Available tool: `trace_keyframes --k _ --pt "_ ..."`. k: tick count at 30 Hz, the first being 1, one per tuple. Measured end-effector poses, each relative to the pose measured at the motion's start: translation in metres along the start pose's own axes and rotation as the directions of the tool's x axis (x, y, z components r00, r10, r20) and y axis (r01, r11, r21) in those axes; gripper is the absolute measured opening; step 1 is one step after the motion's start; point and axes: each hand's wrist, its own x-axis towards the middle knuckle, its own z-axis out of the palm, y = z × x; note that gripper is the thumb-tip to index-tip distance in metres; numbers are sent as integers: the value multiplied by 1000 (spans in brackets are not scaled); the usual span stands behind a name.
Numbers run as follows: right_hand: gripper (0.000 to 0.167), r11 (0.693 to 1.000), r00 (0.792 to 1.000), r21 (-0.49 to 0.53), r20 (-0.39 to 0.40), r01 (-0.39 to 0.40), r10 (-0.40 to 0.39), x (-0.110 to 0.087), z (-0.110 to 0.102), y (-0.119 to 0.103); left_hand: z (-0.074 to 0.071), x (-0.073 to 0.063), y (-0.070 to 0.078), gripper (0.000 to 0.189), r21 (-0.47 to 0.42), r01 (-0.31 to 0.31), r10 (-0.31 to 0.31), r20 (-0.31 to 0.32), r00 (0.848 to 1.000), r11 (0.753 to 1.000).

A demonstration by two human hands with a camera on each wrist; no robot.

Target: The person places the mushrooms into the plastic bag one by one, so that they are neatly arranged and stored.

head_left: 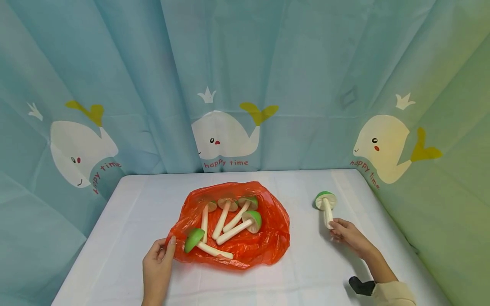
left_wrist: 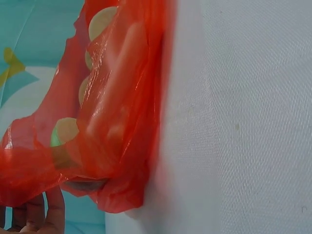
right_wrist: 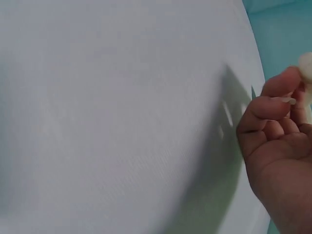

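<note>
My left hand (head_left: 158, 265) pinches the near left edge of a red plastic bag (head_left: 273, 238), which lies spread with its mouth up. Several toy mushrooms with green caps and white stems lie in it; one mushroom (head_left: 194, 240) rests across the near left rim, beside my left thumb. Off to the right, my right hand (head_left: 354, 238) pinches the stem end of another green-capped mushroom (head_left: 326, 202), its cap pointing away from me. In the right wrist view only a pale bit of the stem (right_wrist: 306, 66) shows at the fingertips.
Under everything is a table with a white cloth (head_left: 134, 204). Blue curtains (head_left: 306, 85) printed with whales hang behind and at the left, and a greenish one (head_left: 459, 191) at the right. A black strap end (head_left: 361, 286) sticks out by the right cuff.
</note>
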Motion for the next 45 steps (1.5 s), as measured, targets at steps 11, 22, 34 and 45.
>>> trace_keyframes --k 11,22,34,45 --pt "17 984 983 69 -94 167 -160 2 31 -9 -2 -2 18 28 42 47 -47 -4 999 998" --pt "10 948 949 59 -54 313 -310 4 61 -30 -2 -4 18 25 17 9 -9 -47 999 1000" --pt "21 919 918 -27 52 394 -392 7 98 -54 -2 -4 17 27 5 20 -20 -41 999 1000" --pt "20 902 890 -30 182 430 -418 9 129 -69 -2 -3 19 29 7 31 -30 -33 999 1000"
